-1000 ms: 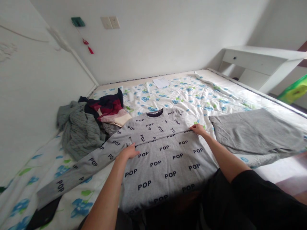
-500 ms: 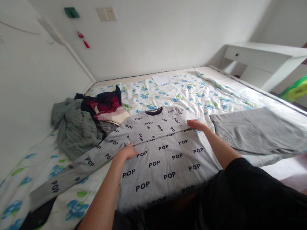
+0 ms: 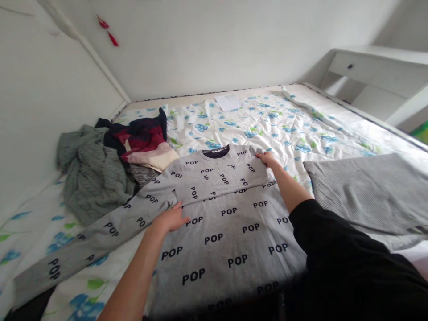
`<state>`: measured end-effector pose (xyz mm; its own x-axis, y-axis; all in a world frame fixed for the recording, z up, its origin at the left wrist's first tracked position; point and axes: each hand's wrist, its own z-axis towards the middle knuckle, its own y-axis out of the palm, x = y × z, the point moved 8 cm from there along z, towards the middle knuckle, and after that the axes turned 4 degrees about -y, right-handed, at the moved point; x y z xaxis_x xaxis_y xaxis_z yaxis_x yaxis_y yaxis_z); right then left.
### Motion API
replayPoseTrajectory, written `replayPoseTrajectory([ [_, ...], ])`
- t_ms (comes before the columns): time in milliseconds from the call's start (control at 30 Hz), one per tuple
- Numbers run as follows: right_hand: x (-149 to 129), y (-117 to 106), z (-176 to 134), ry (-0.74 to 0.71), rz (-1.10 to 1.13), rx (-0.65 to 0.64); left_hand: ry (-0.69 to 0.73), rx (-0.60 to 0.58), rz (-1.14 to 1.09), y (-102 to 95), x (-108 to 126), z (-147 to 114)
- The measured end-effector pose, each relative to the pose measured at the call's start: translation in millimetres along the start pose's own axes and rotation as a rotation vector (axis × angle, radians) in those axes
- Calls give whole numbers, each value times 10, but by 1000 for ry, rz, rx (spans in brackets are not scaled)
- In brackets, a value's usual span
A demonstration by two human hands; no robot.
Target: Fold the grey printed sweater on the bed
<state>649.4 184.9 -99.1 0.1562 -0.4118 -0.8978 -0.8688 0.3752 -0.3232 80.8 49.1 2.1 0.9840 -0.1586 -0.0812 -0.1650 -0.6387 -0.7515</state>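
Note:
A grey long-sleeved shirt [image 3: 214, 249] printed with "POP" in dark letters lies spread on the bed, its neckline away from me. One sleeve is folded across the chest, while the other stretches out to the lower left. My left hand [image 3: 170, 218] rests on the shirt's left side near the end of the folded sleeve, thumb apart from the fingers. At the right shoulder, my right hand [image 3: 268, 160] has its fingers closed on the folded edge of the shirt.
To the left lies a heap with a green cable-knit sweater [image 3: 96, 174] and a dark red, navy and cream garment [image 3: 147, 142]. A grey ribbed garment [image 3: 361, 191] lies flat on the right. Paper [image 3: 228, 102] sits farther back on the flowered sheet [image 3: 197, 120]; a white desk [image 3: 371, 73] stands beyond.
My right hand has moved up along the folded edge to the shoulder and closed on it. My left hand stays at about the same spot on the shirt. The view has shifted slightly.

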Motion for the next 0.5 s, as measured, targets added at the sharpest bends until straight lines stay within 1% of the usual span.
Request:
replayPoseTrajectory([
  [33, -16, -41, 71, -8, -87, 66, 6, 1, -10, 17, -27, 19],
  [100, -48, -87, 172, -49, -160, 150, 22, 3, -17, 51, -69, 59],
  [167, -83, -110, 205, -114, -163, 205, 30, 1, -19, 82, -95, 93],
  [233, -89, -117, 175, -129, -122, 214, 26, 2, -23, 96, -103, 115],
  [267, -76, -105, 142, -109, -74, 180, 23, 8, -26, 93, -101, 120],
  [333, -42, -70, 32, -37, 46, 55, 12, 21, -29, 76, -94, 120],
  [400, -28, -95, -141, 11, 126, -67, -4, 33, -32, 49, -87, 113],
  [500, 28, -205, -481, 20, 101, -272, 1, 35, -50, 8, -59, 106],
])
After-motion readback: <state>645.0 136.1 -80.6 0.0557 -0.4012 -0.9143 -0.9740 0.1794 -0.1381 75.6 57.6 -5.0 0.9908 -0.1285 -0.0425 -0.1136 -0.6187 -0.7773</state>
